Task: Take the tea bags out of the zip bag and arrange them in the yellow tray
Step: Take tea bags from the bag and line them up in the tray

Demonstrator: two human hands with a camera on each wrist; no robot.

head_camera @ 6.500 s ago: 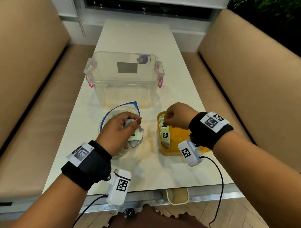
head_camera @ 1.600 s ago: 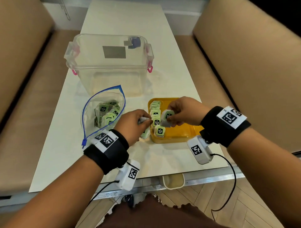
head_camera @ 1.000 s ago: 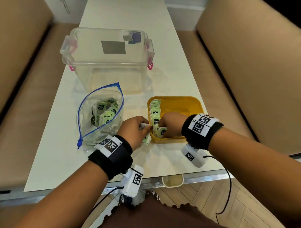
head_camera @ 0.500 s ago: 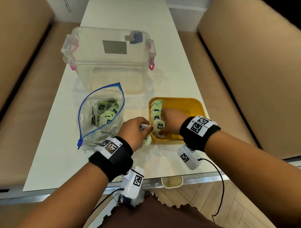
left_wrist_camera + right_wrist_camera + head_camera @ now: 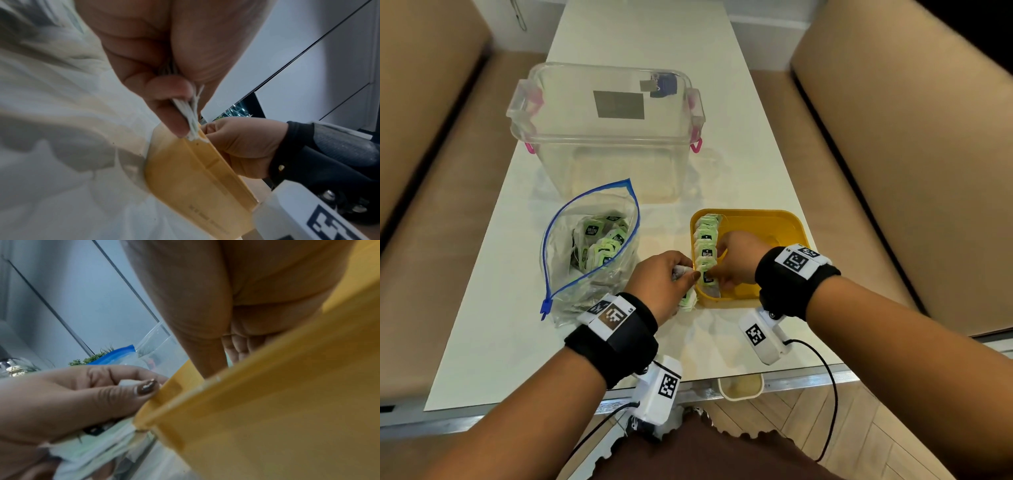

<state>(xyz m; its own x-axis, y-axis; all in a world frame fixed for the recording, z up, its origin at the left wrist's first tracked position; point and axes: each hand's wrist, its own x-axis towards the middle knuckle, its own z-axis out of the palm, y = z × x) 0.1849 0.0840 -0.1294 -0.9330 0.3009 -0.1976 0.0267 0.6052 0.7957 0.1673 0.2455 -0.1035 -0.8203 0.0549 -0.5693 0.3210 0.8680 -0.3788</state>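
A yellow tray (image 5: 767, 219) sits on the table, with a row of green-labelled tea bags (image 5: 707, 240) standing along its left wall. My right hand (image 5: 736, 260) reaches into the tray, its fingers curled on the nearest tea bag (image 5: 708, 278) of that row. In the right wrist view the tray wall (image 5: 267, 402) hides those fingertips. My left hand (image 5: 664, 277) rests just outside the tray's near left corner and pinches a small stack of tea bags (image 5: 189, 113). The open zip bag (image 5: 589, 253) lies to the left with several tea bags inside.
A clear plastic storage box (image 5: 606, 137) with pink latches stands behind the bag and tray. The white table (image 5: 739, 154) is narrow, with tan bench seats on both sides. Its near edge runs just below my wrists.
My right hand has carried a tea bag from above the tray down to the near end of the row and stays on it. My left hand has held its stack beside the tray.
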